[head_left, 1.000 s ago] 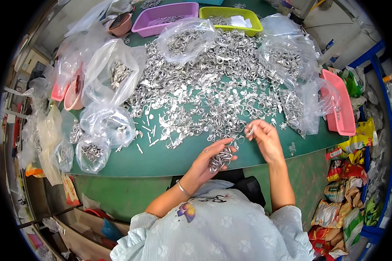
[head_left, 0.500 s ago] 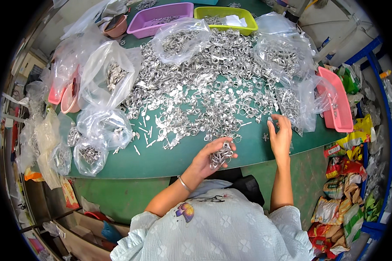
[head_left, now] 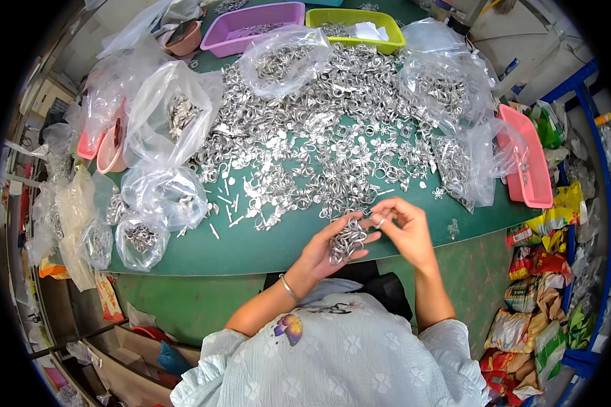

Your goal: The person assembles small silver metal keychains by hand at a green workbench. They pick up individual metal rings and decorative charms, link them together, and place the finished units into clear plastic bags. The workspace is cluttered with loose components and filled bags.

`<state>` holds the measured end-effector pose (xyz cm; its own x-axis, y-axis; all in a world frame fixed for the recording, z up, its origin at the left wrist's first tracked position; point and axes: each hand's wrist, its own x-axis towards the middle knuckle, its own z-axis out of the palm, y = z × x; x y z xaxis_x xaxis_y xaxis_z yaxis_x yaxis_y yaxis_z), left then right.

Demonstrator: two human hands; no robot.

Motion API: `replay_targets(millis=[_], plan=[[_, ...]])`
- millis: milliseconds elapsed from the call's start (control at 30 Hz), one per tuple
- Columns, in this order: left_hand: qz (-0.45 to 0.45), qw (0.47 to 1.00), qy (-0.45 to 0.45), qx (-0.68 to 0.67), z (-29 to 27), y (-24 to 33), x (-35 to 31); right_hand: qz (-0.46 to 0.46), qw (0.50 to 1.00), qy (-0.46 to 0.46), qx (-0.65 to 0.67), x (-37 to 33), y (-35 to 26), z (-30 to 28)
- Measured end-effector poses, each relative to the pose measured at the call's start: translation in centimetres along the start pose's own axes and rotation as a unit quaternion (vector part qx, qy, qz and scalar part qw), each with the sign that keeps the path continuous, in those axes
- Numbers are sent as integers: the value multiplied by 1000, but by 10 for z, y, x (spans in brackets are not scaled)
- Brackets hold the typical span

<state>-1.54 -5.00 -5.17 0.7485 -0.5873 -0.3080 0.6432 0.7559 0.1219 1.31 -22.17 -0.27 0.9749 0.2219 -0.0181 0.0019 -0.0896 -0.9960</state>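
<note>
My left hand (head_left: 316,255), palm up and fingers curled, cradles a heap of silver-coloured metal rings (head_left: 347,244) over the table's front edge. Just to its right, my right hand (head_left: 410,236) pinches a small silver ring (head_left: 379,222) between thumb and fingertips, close to the left fingers. Beyond both hands spreads a large pile of loose metal rings and small ornaments (head_left: 339,163), some of them flower-shaped. One flower-shaped piece (head_left: 438,192) lies to the right of the pile.
Clear plastic bags of metal pieces stand at the left (head_left: 173,115) and right (head_left: 448,95) of the green table (head_left: 251,251). Behind the pile are a purple basin (head_left: 217,44) and a yellow-green basin (head_left: 390,44). A pink tray (head_left: 533,169) sits at the right edge.
My right hand has moved left from beside the pile to my left hand, with a small ring now visible in its fingers. My left hand has barely moved.
</note>
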Motion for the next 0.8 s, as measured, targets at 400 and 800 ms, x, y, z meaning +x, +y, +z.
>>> replay_targets(millis=[400, 800], plan=[[14, 990, -61, -127, -9, 5, 2, -157, 950, 118, -242, 28, 5, -20], [13, 994, -49, -95, -22, 7, -2, -174, 905, 156, -355, 37, 24, -37]])
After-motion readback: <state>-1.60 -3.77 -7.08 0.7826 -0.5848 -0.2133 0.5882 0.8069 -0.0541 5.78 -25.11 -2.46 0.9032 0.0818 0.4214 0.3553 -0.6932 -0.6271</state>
